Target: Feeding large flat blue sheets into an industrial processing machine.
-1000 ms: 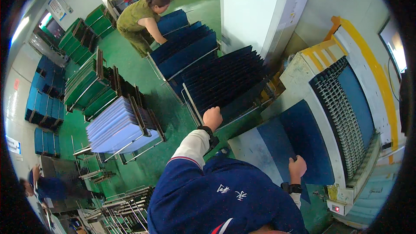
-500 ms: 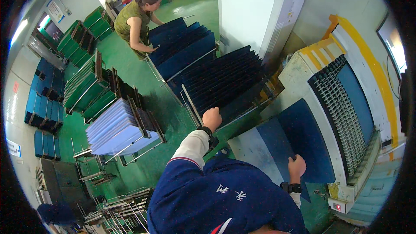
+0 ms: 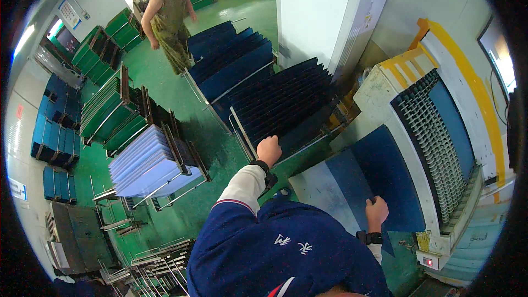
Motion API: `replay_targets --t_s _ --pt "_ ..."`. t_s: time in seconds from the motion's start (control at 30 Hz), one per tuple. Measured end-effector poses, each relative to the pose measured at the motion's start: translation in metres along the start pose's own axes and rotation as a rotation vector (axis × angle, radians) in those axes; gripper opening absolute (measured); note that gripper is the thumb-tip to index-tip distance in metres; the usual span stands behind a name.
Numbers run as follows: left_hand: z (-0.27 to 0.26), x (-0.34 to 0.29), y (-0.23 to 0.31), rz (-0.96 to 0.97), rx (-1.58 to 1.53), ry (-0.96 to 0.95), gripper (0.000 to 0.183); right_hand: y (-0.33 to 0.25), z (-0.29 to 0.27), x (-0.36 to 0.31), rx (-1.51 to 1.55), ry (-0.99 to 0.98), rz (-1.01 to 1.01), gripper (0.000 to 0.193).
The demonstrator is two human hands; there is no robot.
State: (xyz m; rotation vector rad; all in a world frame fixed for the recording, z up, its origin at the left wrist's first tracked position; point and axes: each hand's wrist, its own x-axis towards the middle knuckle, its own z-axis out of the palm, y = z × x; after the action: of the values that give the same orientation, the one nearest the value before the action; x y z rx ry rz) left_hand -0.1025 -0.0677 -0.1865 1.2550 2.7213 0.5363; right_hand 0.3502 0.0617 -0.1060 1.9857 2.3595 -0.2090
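Observation:
My left hand (image 3: 269, 150) is closed at the near edge of a wire rack (image 3: 240, 126) filled with upright dark blue panels (image 3: 286, 99). What its fingers hold, if anything, is hidden. To the right, my right hand (image 3: 377, 210) is closed on the near edge of a flat dark blue panel (image 3: 388, 173). That panel lies beside the machine's opening, overlapping another blue strip (image 3: 352, 179). Beneath them is a pale grey worktop (image 3: 322, 187). Dark bands circle both of my wrists.
A machine with rows of rollers (image 3: 432, 143) stands at the right. Behind the near rack is another rack of blue panels (image 3: 236, 69). Racks of pale lilac panels (image 3: 148, 168) and green panels (image 3: 104, 107) stand left. Another person (image 3: 171, 22) is beyond, near a white pillar (image 3: 305, 16).
The other person has straightened up from the far rack and taken their hands off it. Both of my hands stay where they were.

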Motion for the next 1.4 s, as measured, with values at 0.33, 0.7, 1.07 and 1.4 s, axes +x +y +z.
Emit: replay_targets --t_s 0.33,0.7,1.07,1.4 --pt "0.005 0.002 -0.005 -0.02 0.008 -0.035 0.012 -0.005 -0.005 0.003 0.032 0.049 -0.002 0.034" --pt "0.001 0.001 -0.003 -0.025 -0.022 -0.034 0.013 -0.016 -0.023 -0.008 0.019 -0.072 -0.008 0.042" --pt "0.003 0.001 -0.001 -0.015 -0.015 -0.049 0.012 0.039 -0.031 -0.013 0.203 0.093 -0.002 0.044" --pt "0.014 0.006 -0.011 0.019 0.076 -0.081 0.019 0.121 -0.143 -0.05 1.307 0.388 0.392 0.035"
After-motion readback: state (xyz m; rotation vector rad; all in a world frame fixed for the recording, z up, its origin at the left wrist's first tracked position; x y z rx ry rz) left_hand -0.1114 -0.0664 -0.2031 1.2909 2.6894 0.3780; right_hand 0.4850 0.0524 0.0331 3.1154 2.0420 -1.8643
